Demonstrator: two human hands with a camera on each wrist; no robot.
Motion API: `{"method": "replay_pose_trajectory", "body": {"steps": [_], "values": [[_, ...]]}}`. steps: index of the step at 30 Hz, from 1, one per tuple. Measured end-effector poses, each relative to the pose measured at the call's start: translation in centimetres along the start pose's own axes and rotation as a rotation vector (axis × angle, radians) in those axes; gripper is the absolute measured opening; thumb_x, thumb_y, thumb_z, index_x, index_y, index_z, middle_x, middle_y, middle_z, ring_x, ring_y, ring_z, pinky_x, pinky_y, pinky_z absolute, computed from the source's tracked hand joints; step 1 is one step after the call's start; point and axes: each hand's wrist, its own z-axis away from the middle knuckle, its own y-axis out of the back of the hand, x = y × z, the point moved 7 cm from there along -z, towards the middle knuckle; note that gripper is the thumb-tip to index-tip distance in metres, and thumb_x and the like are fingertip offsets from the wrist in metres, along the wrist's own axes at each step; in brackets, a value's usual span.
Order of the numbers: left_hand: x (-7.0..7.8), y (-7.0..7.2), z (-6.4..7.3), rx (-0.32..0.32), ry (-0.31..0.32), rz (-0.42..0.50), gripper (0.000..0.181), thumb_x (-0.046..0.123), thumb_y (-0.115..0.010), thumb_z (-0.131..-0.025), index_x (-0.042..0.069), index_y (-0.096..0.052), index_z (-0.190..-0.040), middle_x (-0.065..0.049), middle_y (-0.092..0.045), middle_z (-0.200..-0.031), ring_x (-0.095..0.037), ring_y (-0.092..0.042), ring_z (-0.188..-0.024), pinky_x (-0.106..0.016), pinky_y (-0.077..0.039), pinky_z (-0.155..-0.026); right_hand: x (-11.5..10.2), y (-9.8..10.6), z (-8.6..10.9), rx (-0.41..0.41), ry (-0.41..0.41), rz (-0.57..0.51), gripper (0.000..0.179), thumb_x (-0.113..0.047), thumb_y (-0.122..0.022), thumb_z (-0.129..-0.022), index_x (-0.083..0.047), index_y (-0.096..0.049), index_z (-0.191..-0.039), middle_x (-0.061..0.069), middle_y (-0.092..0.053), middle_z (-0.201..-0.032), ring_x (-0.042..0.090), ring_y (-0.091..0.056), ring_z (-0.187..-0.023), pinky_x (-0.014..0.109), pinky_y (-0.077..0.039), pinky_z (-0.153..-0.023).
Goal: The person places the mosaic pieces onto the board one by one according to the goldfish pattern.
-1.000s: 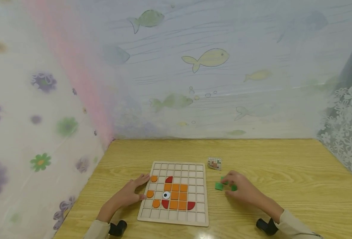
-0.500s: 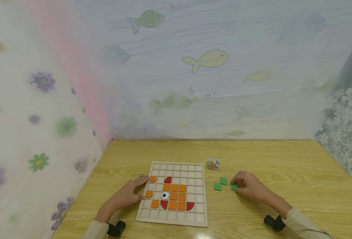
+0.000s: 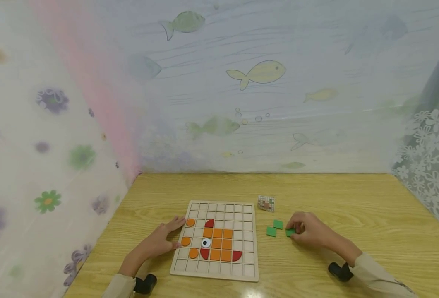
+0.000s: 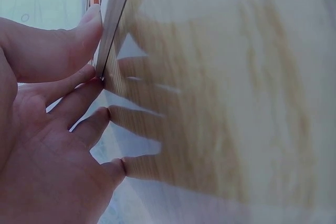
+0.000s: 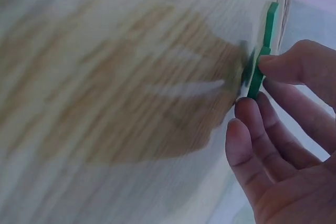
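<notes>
A wooden grid board (image 3: 250, 273) lies on the table, bearing orange squares (image 3: 217, 243), orange discs (image 3: 185, 241), red quarter-round pieces (image 3: 237, 255) and a white eye disc (image 3: 206, 243). My left hand (image 3: 161, 240) rests along its left edge. In the left wrist view, the thumb (image 4: 92, 24) touches the board's side and the fingers spread out on the tabletop. To the right of the board, my right hand (image 3: 310, 231) pinches a green square tile (image 3: 290, 233) at the table surface, between thumb and fingers (image 5: 249, 116). Two more green tiles (image 3: 271, 231) lie just left of it.
A small picture card (image 3: 266, 203) showing a coloured grid lies past the board's upper right corner. The wood-grain table (image 3: 346, 198) meets a fish-patterned curtain (image 3: 219, 145) at the back. A flowered curtain (image 3: 81, 157) hangs on the left.
My right hand has left the upper green tile and moved right to another one, then slid slightly left with it. The left hand stays at the board's edge.
</notes>
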Motion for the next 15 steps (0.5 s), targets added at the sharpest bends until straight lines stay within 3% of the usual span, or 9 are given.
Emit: {"method": "replay_pose_trajectory", "body": {"steps": [15], "values": [[0.2,0.0,0.0,0.005,0.001,0.007,0.070,0.014,-0.069,-0.085,0.000,-0.036,-0.145,-0.020,-0.028,-0.150,-0.042,-0.018,-0.139,-0.067,-0.005,-0.106,-0.8,-0.9,-2.7,0.063,0.013,-0.058,0.010,-0.003,-0.069,-0.083,-0.006,-0.070,-0.092,0.002,-0.062,-0.085,0.008,-0.057,-0.070,0.025,-0.053,-0.059]]}}
